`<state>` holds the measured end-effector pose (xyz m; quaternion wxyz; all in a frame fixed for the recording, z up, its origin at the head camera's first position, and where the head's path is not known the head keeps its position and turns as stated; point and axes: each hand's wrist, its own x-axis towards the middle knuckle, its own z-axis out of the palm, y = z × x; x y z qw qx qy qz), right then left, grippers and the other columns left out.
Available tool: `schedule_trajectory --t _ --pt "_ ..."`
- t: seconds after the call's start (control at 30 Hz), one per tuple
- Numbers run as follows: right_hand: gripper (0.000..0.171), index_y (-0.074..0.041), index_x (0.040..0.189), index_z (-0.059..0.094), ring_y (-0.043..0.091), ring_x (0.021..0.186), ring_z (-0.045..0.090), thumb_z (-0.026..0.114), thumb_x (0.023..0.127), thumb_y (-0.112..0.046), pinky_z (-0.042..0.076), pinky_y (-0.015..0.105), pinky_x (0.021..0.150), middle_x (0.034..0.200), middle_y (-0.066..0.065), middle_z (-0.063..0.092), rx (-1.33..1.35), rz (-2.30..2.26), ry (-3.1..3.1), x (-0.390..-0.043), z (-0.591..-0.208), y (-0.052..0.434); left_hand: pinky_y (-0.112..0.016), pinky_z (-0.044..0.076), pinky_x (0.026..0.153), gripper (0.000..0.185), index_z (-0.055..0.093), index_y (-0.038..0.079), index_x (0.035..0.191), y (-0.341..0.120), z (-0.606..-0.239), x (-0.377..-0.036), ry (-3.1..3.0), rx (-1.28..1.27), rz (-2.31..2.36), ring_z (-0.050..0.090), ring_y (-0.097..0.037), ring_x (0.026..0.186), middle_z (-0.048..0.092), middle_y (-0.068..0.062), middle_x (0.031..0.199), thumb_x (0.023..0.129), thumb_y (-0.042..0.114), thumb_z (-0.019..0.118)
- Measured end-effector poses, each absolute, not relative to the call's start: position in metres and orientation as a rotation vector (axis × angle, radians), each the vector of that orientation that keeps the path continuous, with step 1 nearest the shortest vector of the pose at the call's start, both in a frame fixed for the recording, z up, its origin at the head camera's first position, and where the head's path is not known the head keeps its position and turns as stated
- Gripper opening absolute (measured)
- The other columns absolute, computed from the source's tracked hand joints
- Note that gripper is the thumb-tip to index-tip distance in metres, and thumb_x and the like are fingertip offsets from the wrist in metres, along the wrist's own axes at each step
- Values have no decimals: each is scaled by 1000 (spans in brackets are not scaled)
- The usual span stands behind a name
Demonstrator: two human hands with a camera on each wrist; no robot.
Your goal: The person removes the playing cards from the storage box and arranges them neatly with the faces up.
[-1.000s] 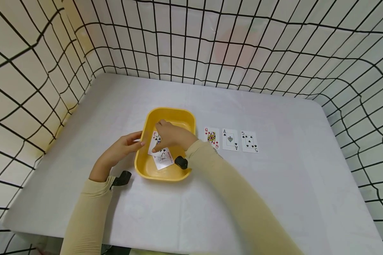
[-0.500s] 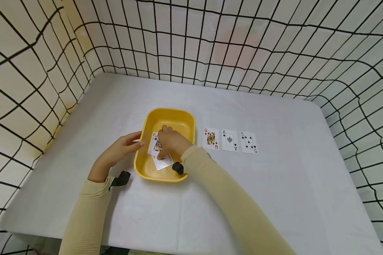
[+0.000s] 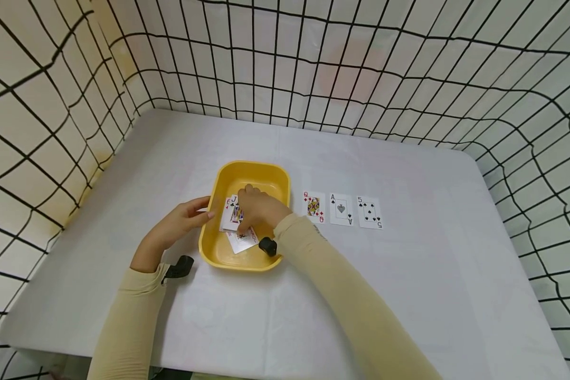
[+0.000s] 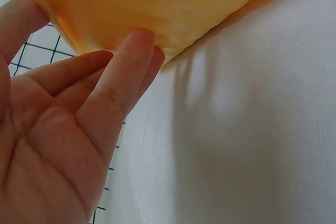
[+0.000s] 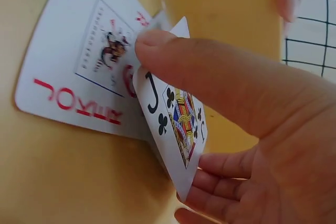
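Observation:
In the yellow plastic tray [image 3: 228,258], my right hand [image 3: 258,208] pinches a jack of clubs [image 5: 181,129] between thumb and fingers. The right wrist view shows that card tilted up on edge. Beneath it lie a joker [image 5: 73,66], face up on the tray floor, and another card with a red mark, mostly covered by the jack. My left hand [image 3: 182,221] is at the tray's left side. Seen from the left wrist, its fairly straight fingers [image 4: 118,77] touch the tray's outer wall.
Right of the tray, three cards lie face up in a row: a queen of diamonds [image 3: 313,207], an ace of spades [image 3: 341,209] and a five of spades [image 3: 369,212]. Black wire mesh [image 3: 275,68] stands around the back and sides of the white table [image 3: 432,253].
My right hand has drawn back slightly toward me and now has the jack, which has come apart from the card under it. The left hand and the tray stay where they were.

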<state>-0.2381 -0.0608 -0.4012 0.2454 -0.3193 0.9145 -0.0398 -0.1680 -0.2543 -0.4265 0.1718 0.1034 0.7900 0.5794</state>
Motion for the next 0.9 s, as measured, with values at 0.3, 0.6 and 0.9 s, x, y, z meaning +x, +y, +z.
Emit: schedule_trajectory --t 0.3,0.6,0.9 --pt "97 2 138 22 21 115 34 77 68 -37 29 27 100 132 15 28 -905 -233 2484 -244 -376 -45 -52 26 99 56 31 2 138 -256 -430 -169 2241 271 1649 39 -33 120 39 -18 135 92 26 53" --pt "93 -1 137 25 20 107 35 78 67 -32 35 28 95 133 14 26 -924 -350 2586 -253 -343 5 -53 25 99 57 32 5 139 -256 -430 -170 2270 244 1608 40 -30 118 43 -14 132 91 27 53" --pt "100 1 140 15 28 121 25 77 66 -26 33 38 97 139 20 15 -826 -290 2659 -269 -343 84 -53 24 99 58 33 3 138 -257 -432 -172 2251 260 1623 41 -32 118 42 -16 133 91 28 54"
